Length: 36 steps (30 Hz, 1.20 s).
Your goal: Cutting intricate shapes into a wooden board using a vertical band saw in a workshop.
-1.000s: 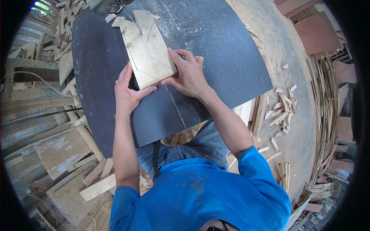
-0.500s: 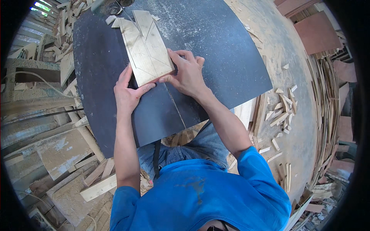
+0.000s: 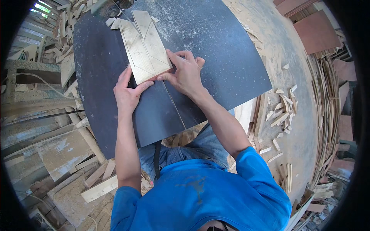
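A pale wooden board point(image 3: 149, 57) with pencil lines lies on a dark saw table point(image 3: 223, 65). Its far end has an open, narrow V-shaped notch, close to a saw's blade guide point(image 3: 125, 3). My left hand point(image 3: 128, 91) grips the near left corner, thumb along the near edge and fingers against the left side. On the near right corner, my right hand point(image 3: 186, 75) holds the board between thumb and fingers. Small wood offcuts point(image 3: 111, 21) lie beside the board's far left corner. The blade itself is hard to make out.
Sawdust covers the far part of the table. A slit point(image 3: 173, 101) runs from under the board to the table's near edge. Scrap pieces point(image 3: 283, 111) litter the floor at right, near stacked thin strips point(image 3: 325, 111). Planks and boards point(image 3: 54, 154) crowd the left.
The board and both hands have shifted very slightly away and to the left. A small offcut by its far left corner has moved a little. My grip looks the same.
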{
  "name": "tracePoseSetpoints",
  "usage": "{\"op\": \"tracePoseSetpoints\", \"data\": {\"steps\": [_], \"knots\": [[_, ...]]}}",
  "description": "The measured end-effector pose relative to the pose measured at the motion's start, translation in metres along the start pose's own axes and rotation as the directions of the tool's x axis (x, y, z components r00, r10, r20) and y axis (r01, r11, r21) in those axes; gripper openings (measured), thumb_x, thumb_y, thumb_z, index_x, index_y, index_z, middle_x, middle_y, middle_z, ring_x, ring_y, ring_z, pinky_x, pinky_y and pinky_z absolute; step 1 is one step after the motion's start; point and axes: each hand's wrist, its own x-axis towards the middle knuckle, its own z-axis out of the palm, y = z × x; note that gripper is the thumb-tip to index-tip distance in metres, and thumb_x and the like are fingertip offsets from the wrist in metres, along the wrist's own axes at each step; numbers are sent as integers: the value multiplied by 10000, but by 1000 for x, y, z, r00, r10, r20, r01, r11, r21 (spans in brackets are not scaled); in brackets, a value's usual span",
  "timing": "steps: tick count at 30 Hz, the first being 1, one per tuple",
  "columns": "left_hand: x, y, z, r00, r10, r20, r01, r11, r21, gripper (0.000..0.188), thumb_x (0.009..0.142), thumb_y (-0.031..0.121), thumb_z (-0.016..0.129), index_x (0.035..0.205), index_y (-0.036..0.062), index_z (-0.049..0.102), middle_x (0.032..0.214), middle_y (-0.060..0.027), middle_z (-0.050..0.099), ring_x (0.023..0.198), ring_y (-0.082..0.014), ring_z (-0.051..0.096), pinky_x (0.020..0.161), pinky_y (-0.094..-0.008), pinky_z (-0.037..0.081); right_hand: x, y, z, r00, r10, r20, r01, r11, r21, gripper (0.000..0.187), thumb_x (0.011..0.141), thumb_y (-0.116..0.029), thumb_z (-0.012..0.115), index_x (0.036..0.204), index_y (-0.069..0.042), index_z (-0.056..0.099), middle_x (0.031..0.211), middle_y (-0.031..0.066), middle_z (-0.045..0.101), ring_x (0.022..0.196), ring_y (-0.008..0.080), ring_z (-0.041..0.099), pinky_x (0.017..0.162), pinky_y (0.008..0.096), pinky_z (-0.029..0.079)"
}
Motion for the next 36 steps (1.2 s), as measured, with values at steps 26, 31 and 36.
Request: {"op": "tracePoseSetpoints", "data": {"steps": [26,31,36], "knots": [[1,-5,2,999,16,-36,-18,999,-51,835,793,350,977,1504,64,646,1438,-186,701,1343,-323,670,1138,-423,511,4,2,3,992,-117,-53,119,992,37,730,837,-432,870,1418,-38,670,1082,52,754,1189,245,614,953,460,349],[1,0,1,999,37,-34,-38,999,-11,822,799,344,971,1498,56,647,1444,-188,695,1342,-336,672,1136,-428,516,4,5,1,988,-135,-73,138,990,30,728,831,-434,874,1411,-37,683,1084,71,750,1168,250,624,946,452,353],[-3,-2,-5,998,36,-41,-38,999,-39,761,802,293,964,1463,51,675,1436,-190,697,1331,-333,683,1132,-422,525,7,9,-18,991,-116,62,109,989,102,609,906,-339,833,1441,-81,699,1232,111,726,1201,256,623,1005,441,372]]}}
